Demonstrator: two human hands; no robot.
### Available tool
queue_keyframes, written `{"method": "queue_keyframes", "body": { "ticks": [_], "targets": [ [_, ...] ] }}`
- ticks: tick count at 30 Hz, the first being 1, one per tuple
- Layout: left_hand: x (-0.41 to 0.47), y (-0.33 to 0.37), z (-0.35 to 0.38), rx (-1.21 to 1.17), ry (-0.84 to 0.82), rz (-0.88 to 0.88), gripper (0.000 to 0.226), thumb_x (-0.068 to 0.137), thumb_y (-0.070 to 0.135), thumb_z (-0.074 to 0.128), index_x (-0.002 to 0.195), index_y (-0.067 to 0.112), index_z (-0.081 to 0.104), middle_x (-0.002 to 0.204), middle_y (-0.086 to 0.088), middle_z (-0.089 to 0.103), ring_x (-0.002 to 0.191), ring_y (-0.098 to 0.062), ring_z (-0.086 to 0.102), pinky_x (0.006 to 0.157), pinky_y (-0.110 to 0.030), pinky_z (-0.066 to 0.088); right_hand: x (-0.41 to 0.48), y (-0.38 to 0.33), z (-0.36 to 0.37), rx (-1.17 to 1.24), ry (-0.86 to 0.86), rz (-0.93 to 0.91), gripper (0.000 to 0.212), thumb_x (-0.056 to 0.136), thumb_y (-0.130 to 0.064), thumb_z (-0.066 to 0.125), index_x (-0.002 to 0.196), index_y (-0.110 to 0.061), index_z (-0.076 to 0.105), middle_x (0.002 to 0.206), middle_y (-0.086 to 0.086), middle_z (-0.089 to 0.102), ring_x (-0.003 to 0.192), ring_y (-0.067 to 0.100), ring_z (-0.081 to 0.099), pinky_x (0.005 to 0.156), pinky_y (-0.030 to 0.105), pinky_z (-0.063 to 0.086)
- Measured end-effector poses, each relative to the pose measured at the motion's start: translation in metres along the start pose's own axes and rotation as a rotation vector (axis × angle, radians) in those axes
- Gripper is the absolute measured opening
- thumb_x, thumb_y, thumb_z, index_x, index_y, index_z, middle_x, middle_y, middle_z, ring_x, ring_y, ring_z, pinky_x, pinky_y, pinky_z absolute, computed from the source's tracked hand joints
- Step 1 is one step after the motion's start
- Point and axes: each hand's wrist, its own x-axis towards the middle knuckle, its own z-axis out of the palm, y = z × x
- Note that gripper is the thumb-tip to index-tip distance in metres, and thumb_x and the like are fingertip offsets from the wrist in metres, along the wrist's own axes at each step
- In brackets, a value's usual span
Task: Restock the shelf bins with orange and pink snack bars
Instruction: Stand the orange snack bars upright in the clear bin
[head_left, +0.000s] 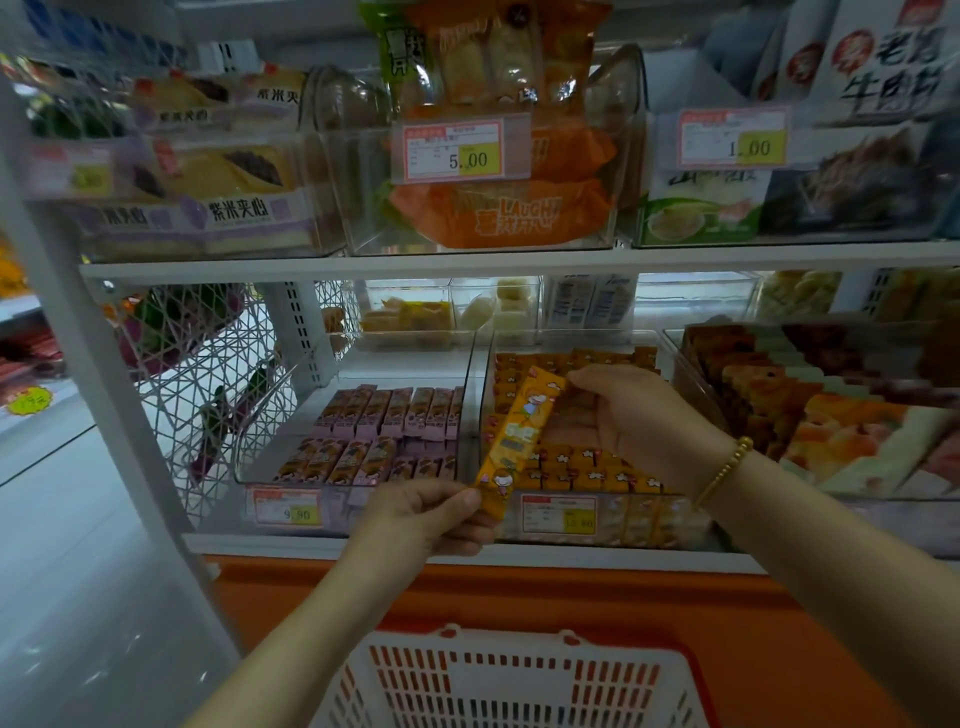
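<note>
Both hands pinch one orange bar (519, 433) lengthwise: left hand (434, 514) near end, right hand (621, 415) far end.

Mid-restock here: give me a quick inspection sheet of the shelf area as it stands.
Surface: white lower shelf carrying clear bins.
Job's things: orange snack bar held over the orange-bar bin; pink bars fill the left bin.
Clutter: nothing seen.
Grips: left hand pinches the bar's lower end; right hand holds its upper end.
Cables: nothing seen.
Surroundings: upper shelf bins with price tags; orange-and-white basket below.
</note>
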Motion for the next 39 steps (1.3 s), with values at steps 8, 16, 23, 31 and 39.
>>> {"method": "queue_keyframes", "body": {
  "ticks": [8, 16, 23, 31, 39],
  "targets": [
    [0.001, -0.003, 0.001, 0.046, 0.01, 0.006, 0.02, 0.092, 0.005, 0.052, 0.084, 0.005, 0.07, 0.07, -0.008, 0.072, 0.065, -0.016, 0.07, 0.06, -0.02, 0.055, 0.004, -0.003, -0.007, -0.23, -0.073, 0.034, 0.03, 0.096, -0.031, 0.05, 0.101, -0.004, 0.062, 0.094, 0.017, 0.072, 0.085, 0.03, 0.071, 0.075, 0.036, 0.059],
    [0.004, -0.001, 0.0, -0.184, -0.044, -0.193, 0.034, 0.097, 0.023, 0.043, 0.093, -0.003, 0.065, 0.081, -0.018, 0.072, 0.073, -0.025, 0.072, 0.058, -0.027, 0.058, 0.007, -0.005, -0.016, -0.45, -0.245, 0.047, 0.027, 0.084, -0.012, 0.066, 0.108, 0.001, 0.064, 0.104, 0.011, 0.072, 0.098, 0.022, 0.069, 0.087, 0.029, 0.055],
    [0.0, 0.001, -0.008, -0.651, -0.353, -0.524, 0.054, 0.094, 0.036, 0.04, 0.115, -0.008, 0.063, 0.105, -0.029, 0.066, 0.075, -0.031, 0.072, 0.056, -0.031, 0.06, 0.001, -0.002, -0.011, -0.43, -0.504, -0.021, 0.039, 0.075, 0.009, 0.065, 0.112, -0.003, 0.061, 0.11, 0.021, 0.066, 0.098, 0.025, 0.066, 0.079, 0.024, 0.055],
    [-0.004, 0.008, -0.014, -0.817, -0.593, -0.381, 0.047, 0.09, 0.012, 0.061, 0.127, -0.014, 0.048, 0.118, -0.032, 0.059, 0.1, -0.036, 0.066, 0.087, -0.04, 0.055, 0.007, 0.002, -0.007, -0.349, -0.566, -0.111, 0.041, 0.075, 0.032, 0.045, 0.091, -0.004, 0.054, 0.112, 0.008, 0.066, 0.094, 0.019, 0.067, 0.071, 0.026, 0.057],
    [0.002, -0.002, -0.007, -0.66, -0.269, -0.281, 0.029, 0.07, 0.011, 0.076, 0.094, -0.005, 0.072, 0.084, -0.017, 0.067, 0.071, -0.025, 0.068, 0.066, -0.035, 0.06, 0.023, 0.006, -0.006, -0.234, -0.27, 0.036, 0.032, 0.091, 0.01, 0.046, 0.119, -0.001, 0.056, 0.115, 0.019, 0.065, 0.102, 0.031, 0.066, 0.089, 0.039, 0.055]
  ]
}}
